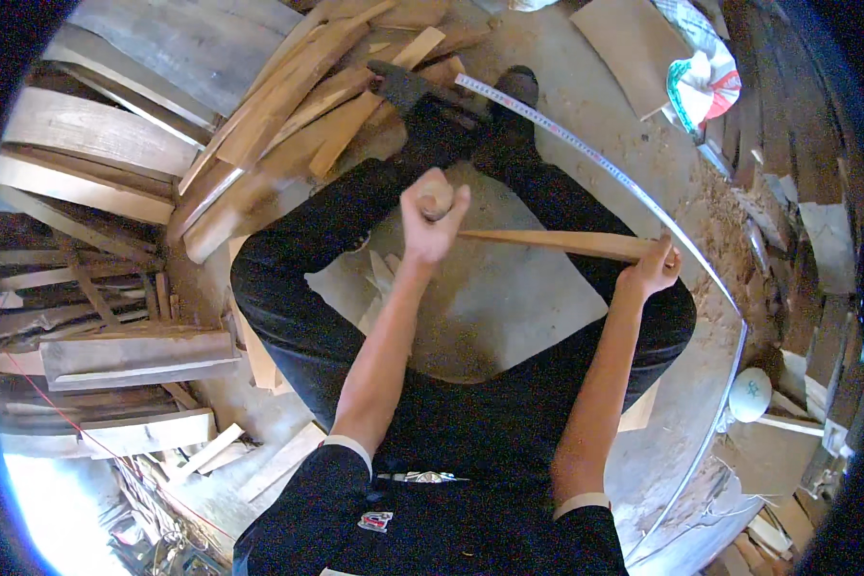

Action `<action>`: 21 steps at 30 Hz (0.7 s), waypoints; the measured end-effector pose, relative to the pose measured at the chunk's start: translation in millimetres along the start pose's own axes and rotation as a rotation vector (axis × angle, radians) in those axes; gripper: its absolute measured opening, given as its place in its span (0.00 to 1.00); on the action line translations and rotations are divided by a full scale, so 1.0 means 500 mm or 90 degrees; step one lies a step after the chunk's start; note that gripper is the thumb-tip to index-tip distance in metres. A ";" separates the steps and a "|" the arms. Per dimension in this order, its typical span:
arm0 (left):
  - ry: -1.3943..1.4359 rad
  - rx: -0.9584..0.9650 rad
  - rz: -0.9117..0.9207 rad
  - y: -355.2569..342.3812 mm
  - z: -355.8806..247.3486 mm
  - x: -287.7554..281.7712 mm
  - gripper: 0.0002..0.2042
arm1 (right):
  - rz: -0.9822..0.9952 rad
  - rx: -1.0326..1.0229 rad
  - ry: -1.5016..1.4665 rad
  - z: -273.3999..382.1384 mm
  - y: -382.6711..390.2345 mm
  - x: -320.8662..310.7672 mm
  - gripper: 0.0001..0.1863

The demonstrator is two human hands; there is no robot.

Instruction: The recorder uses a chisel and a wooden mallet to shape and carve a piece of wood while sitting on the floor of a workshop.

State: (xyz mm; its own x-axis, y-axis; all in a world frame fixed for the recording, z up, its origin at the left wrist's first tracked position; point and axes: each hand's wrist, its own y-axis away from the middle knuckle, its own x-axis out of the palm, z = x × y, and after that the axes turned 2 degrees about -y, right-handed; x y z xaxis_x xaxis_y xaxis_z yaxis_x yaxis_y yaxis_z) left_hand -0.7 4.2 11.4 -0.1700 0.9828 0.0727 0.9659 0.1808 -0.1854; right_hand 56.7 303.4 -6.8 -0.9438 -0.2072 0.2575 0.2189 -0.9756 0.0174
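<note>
I sit with my legs bent in dark trousers, both hands between my knees. My left hand point(432, 219) is closed around a round-ended wooden handle point(436, 199); whatever lies beyond the grip is hidden. On the other side, my right hand point(653, 269) is closed on the end of a narrow wooden strip point(557, 241). This strip reaches left across the gap between my legs, its thinner end close to my left wrist. A white measuring tape point(600, 161) lies extended in a curve from near my feet, past my right knee.
Long boards point(288, 106) are piled ahead to the left, beside stacked timber point(96, 182). At the right are a cardboard sheet point(634, 53), a plastic bag point(706, 82), a white rounded object point(750, 395) and wood scraps. A red string point(62, 413) crosses the lower left.
</note>
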 end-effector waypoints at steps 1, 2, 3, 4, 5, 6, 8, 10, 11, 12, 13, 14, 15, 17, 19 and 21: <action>0.036 -0.031 -0.004 -0.002 -0.027 0.002 0.17 | 0.006 0.002 0.002 0.007 0.002 0.001 0.14; 0.071 -0.063 -0.007 -0.005 -0.056 0.003 0.16 | -0.001 -0.026 0.010 0.013 0.003 0.005 0.14; 0.064 -0.112 0.019 -0.014 -0.117 0.005 0.16 | -0.006 -0.026 0.016 0.017 0.005 0.005 0.14; 0.063 -0.113 0.018 -0.016 -0.122 0.005 0.16 | -0.002 -0.033 0.008 0.019 0.007 0.011 0.14; 0.052 -0.099 0.026 -0.018 -0.125 0.006 0.16 | 0.002 -0.041 -0.001 0.024 0.007 0.014 0.14; 0.041 -0.081 0.033 -0.023 -0.127 0.008 0.16 | 0.003 -0.040 -0.004 0.020 0.005 0.015 0.14; -0.098 0.071 -0.127 -0.005 -0.033 0.030 0.16 | -0.001 -0.051 0.015 0.016 0.002 0.010 0.14; -0.005 -0.014 0.006 -0.011 0.072 -0.002 0.17 | -0.007 -0.024 0.007 0.015 0.012 0.020 0.14; -0.009 0.030 0.011 -0.016 0.081 -0.006 0.15 | -0.009 -0.034 0.022 0.006 0.017 0.021 0.14; -0.012 0.067 0.014 -0.008 0.087 -0.010 0.13 | -0.009 -0.046 0.044 0.006 0.019 0.010 0.15; -0.011 0.076 0.012 -0.010 0.111 -0.027 0.13 | -0.001 -0.060 0.043 0.008 0.020 0.015 0.14; -0.072 0.048 0.050 -0.010 0.132 -0.054 0.14 | 0.009 -0.042 0.021 0.010 0.026 0.016 0.14; -0.130 0.016 0.089 -0.006 0.145 -0.065 0.15 | 0.019 -0.027 0.003 0.013 0.029 0.016 0.13; -0.012 -0.004 0.069 0.007 0.070 -0.016 0.17 | -0.004 -0.037 0.014 0.004 -0.002 -0.013 0.12; 0.008 -0.130 -0.015 0.005 0.046 -0.026 0.16 | 0.005 -0.047 -0.001 0.004 0.005 -0.001 0.12; 0.012 -0.156 -0.075 0.003 0.041 -0.018 0.16 | 0.002 -0.028 0.009 0.003 0.008 0.000 0.13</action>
State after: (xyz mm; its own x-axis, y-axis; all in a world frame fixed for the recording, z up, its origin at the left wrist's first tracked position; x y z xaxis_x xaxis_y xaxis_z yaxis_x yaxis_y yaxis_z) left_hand -1.8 -3.6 -9.7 -0.2830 0.9540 0.0986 0.9584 0.2773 0.0682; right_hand 58.1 299.4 -5.4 -0.9463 -0.2117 0.2445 0.2118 -0.9770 -0.0260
